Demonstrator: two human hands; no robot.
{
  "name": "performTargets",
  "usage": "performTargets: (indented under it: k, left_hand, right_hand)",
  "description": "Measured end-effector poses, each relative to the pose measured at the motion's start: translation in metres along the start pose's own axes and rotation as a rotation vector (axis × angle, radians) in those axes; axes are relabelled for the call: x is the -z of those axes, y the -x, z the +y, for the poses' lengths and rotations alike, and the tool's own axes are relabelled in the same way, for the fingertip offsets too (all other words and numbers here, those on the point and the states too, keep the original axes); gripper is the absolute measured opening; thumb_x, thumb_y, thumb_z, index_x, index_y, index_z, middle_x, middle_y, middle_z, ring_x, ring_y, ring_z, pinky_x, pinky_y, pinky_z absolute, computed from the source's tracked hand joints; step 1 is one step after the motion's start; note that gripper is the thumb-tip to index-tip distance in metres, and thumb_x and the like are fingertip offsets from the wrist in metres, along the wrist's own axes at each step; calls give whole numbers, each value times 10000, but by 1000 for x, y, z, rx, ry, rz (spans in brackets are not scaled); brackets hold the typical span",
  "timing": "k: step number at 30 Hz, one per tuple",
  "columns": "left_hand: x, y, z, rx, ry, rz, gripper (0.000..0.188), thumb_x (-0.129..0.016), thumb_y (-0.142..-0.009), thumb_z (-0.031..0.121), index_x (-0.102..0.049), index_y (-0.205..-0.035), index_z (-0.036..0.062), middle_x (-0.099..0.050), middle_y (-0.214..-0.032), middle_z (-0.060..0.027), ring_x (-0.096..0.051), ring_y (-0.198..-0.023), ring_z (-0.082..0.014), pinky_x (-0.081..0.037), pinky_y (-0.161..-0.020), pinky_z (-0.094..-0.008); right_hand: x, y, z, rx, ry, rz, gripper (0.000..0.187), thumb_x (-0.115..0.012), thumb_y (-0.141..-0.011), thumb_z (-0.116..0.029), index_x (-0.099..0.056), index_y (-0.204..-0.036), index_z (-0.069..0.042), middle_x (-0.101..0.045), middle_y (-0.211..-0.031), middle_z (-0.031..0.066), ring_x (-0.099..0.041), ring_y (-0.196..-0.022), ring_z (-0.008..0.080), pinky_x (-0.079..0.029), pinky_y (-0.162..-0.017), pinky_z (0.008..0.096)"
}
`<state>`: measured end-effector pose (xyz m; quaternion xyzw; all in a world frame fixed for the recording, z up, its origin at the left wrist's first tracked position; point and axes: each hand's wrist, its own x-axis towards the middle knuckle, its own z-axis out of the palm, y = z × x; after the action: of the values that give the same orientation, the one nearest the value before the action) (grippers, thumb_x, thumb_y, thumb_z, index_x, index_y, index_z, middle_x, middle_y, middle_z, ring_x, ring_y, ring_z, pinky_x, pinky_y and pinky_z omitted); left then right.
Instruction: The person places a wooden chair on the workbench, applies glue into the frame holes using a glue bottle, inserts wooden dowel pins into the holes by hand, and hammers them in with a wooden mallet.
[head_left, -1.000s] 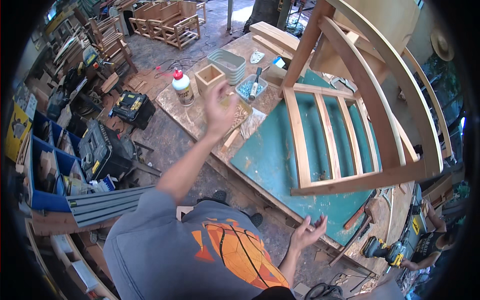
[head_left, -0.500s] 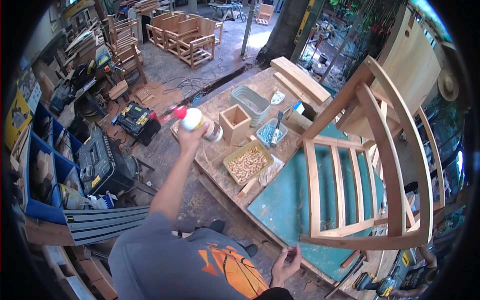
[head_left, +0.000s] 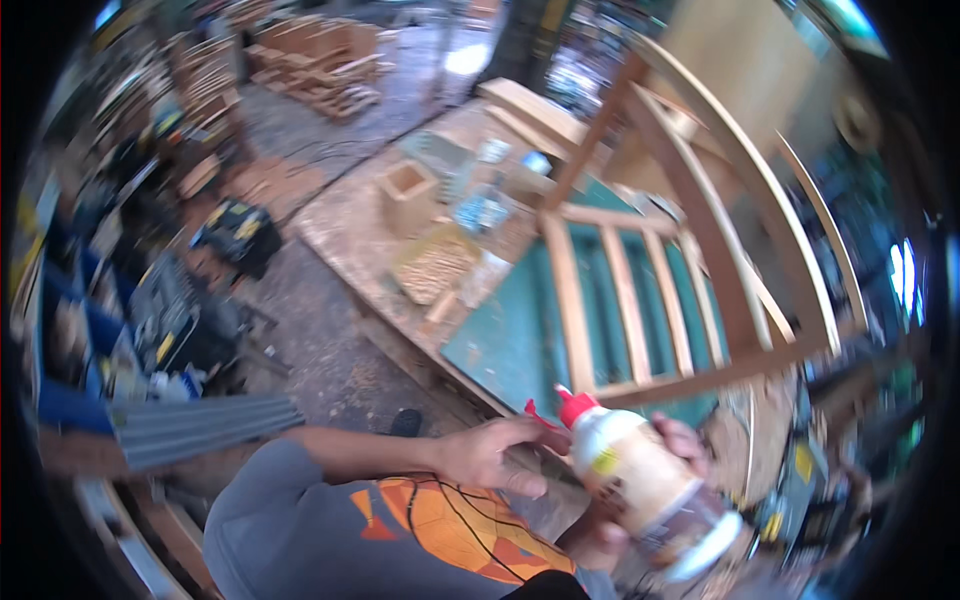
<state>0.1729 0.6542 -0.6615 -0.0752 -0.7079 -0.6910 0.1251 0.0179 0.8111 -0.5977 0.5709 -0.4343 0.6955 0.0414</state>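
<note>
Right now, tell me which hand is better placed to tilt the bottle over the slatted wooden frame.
Right, most likely: the right hand is wrapped around the bottle. The left hand is only beside the red cap, not around the body; blur hides whether it touches.

The squeeze bottle (head_left: 640, 480) I hold is smooth plastic, faintly glossy on its white shoulder, and its red cap (head_left: 575, 407) looks plastic too. My grey T-shirt (head_left: 270, 510) is matt cloth. Far left, on a surface (head_left: 330, 215) of rough-looking, stained wood, I see a pale wooden box (head_left: 407, 195) and a yellowish plastic tray (head_left: 448, 232) of wooden dowels (head_left: 432, 275). Right, the slatted frame (head_left: 622, 290) is smooth wood above a mostly matt green sheet (head_left: 500, 350), its material unclear.
</note>
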Motion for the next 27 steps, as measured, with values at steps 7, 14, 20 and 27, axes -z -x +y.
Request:
performTargets:
  k: [7, 14, 20, 27]
  left_hand:
    - [-38, -32, -27, 206, -38, -134, 430, -830, -868, 237, -692, -1208, 13, -741, -1131, -104, -698, -1076, -197, -536, -983, -356]
    - [-28, -110, 15, -429, -227, 473, 529, -802, -865, 169, -578, -1301, -31, -614, -1250, -140, -597, -1156, -219, -481, -1017, -346]
    - [-54, -186, 36, -626, -511, 602, 718, -811, -854, 164, -439, -1439, -22, -521, -1341, -173, -560, -1185, -269, -475, -1016, -389]
    - [-60, -201, -9, -689, -526, 534, 714, -741, -923, 116, -349, -1496, -51, -570, -1290, -255, -610, -1161, -326, -523, -956, -427]
  right_hand:
    - [133, 10, -62, -104, 494, 391, 931, -815, -754, -334, -339, -1481, 2, -519, -1322, 216, -578, -1192, 371, -481, -1041, 547]
    - [193, -87, -121, -3, 485, 289, 959, -728, -830, -487, -310, -1517, 35, -488, -1375, 313, -569, -1234, 392, -486, -1079, 500]
    - [170, -261, -141, 195, 372, 372, 605, -480, -1032, -380, -443, -1464, 43, -539, -1398, 329, -594, -1274, 400, -542, -1039, 489]
    - [110, -321, -119, -52, -11, -280, 276, -698, -945, -226, -625, -1115, -21, -699, -968, 81, -702, -819, 150, -604, -766, 304]
